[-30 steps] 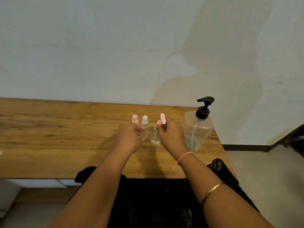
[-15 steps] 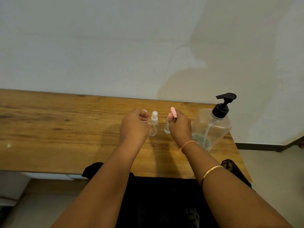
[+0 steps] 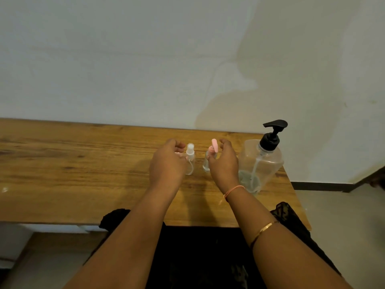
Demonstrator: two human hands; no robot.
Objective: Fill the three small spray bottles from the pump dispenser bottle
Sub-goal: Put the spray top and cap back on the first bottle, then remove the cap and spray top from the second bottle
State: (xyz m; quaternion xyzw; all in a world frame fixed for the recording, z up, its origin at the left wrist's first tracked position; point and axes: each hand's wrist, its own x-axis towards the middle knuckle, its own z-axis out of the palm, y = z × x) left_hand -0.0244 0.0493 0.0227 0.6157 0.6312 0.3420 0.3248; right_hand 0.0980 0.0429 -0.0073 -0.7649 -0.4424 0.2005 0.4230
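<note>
Sprayers visible, two: white-topped sprayer (image 3: pixel 190 158), pink-topped sprayer (image 3: pixel 206 164); one pump bottle (image 3: pixel 261 161); left hand (image 3: pixel 166 163), right hand (image 3: pixel 225 163) loose-fingered, empty.

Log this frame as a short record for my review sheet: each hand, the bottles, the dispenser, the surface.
left hand: open, fingers loosely curved, holding nothing, just left of the white-capped spray bottle
right hand: open, next to the pink-capped spray bottle; contact unclear
small bottles: two upright in clear view, between the hands; a third cannot be confirmed
pump dispenser bottle: upright, right of the right hand, black pump, little liquid at the bottom
table: wooden, against a white wall
</note>
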